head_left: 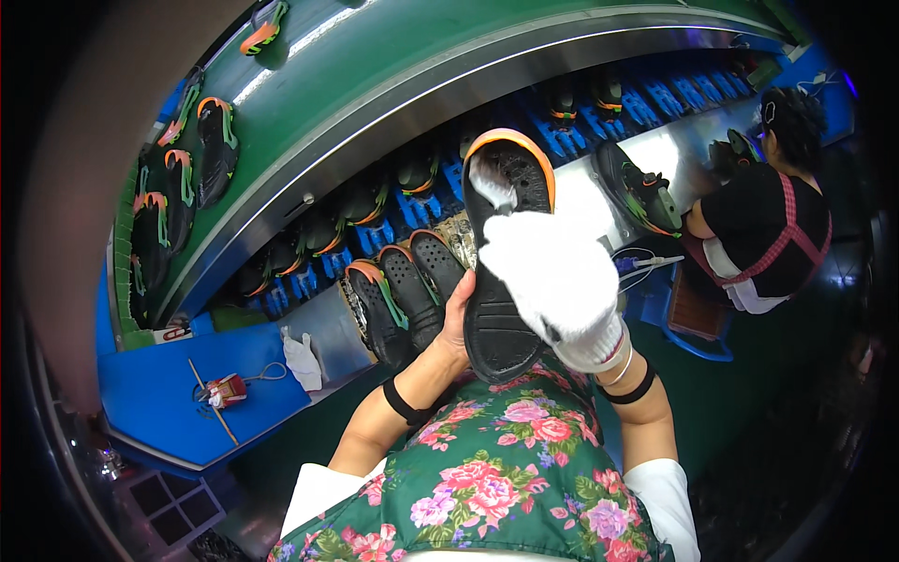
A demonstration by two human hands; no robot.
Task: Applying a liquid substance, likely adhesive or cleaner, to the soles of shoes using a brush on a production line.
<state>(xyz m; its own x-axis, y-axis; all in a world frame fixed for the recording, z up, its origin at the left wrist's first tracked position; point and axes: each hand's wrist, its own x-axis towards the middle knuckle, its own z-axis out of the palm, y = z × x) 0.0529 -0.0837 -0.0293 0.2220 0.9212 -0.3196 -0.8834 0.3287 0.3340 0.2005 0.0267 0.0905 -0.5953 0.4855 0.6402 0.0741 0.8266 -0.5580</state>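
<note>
My bare left hand (456,318) grips the left edge of a black clog (501,323) with an orange rim, thumb along its side. The clog is upright in front of my chest, its inside facing me. My right hand (552,281), in a bulky white glove, is over the clog's right side. Its fingers are curled and mostly hidden by the glove. From the glove a whitish, shiny piece (496,189) reaches into the upper part of the clog; what it is I cannot make out. To the left stand several black clogs (386,304), some with orange and green trim.
A green conveyor belt (393,47) with a metal edge carries more clogs (217,150). Below it runs a row of blue holders (417,208). A blue table (159,375) holds a small red object (227,391). At right a person (782,206) sits by a brown-seated stool (698,304).
</note>
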